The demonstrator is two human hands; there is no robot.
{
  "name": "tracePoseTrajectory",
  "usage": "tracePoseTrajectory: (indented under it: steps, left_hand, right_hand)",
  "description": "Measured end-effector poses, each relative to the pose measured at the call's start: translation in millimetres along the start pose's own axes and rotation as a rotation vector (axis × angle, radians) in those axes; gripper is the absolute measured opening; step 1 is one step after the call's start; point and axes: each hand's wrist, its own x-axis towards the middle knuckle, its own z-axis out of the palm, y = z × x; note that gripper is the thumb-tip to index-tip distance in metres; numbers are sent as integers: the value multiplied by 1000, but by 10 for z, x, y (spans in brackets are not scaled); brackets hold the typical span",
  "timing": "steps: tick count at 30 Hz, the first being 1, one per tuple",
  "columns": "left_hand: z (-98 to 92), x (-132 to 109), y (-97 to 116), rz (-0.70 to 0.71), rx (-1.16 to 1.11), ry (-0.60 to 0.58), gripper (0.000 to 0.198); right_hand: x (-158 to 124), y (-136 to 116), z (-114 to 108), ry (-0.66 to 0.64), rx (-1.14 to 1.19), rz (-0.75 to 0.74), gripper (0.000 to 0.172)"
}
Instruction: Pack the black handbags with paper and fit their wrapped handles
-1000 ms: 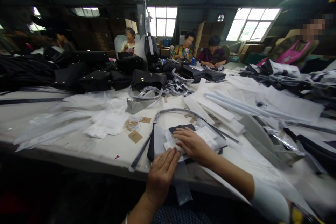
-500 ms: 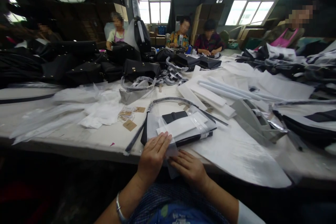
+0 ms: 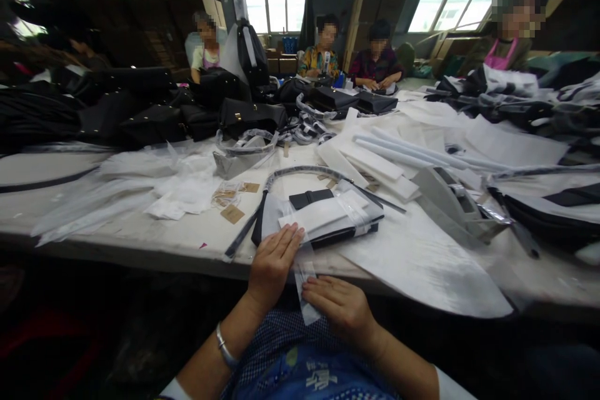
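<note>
A black handbag [image 3: 328, 240] lies at the table's front edge, partly covered by a white foam sheet [image 3: 316, 219] and clear film. Its wrapped handle [image 3: 312, 170] arches behind it. My left hand [image 3: 274, 262] lies on the bag's near left corner, its fingers straight and flat on the wrapping; the thumb is hidden. From beneath these fingers a clear plastic strip [image 3: 304, 265] hangs over the edge towards my lap. Lower and to the right, my right hand [image 3: 342, 309] is closed on the strip's side, with the fingertips pressed together and the thumb out of sight.
Loose white sheets [image 3: 182, 184] and brown tags [image 3: 232, 214] lie to the left. A grey tape dispenser [image 3: 452, 203], foam strips [image 3: 375, 172] and a large white sheet [image 3: 422, 262] are to the right. Black bags [image 3: 253, 115] are piled behind; several co-workers sit beyond.
My right hand has moved down and slightly right, away from my left hand, and more of the plastic strip shows between them. My left hand stays on the bag.
</note>
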Motion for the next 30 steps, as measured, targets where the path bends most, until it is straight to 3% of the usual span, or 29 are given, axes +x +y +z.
tracePoseTrajectory:
  steps: [4,6,8,9,12,17,22,27,30]
  left_hand:
    - [-5,0,5,1,1,10,46]
    - [-9,5,4,6,-4,10,45]
    - [-9,7,3,5,-5,16,45]
    - [-7,8,3,4,-7,22,45]
    - [6,9,1,3,-22,39,43]
    - [-32,37,-6,-8,-65,44,43]
    - [-164,86,8,-84,-226,-40,58]
    - [-71,88,-31,-32,-163,105,35]
    - [13,57,-65,26,-124,150,35]
  right_hand:
    - [192,15,-179,-78,49,-26,20]
    - [324,18,-318,-141,142,7,27]
    - [459,52,-427,-112,190,83,37]
    - [522,89,-452,-70,164,126,34]
    - [682,272,-389,-17,-12,187,18]
    - [777,566,-107,-174,-170,156,12]
    - [730,626,-9,-143,-236,53,12]
    - [708,607,12,-99,-254,35,18]
    - [589,569,-57,-98,-237,18,23]
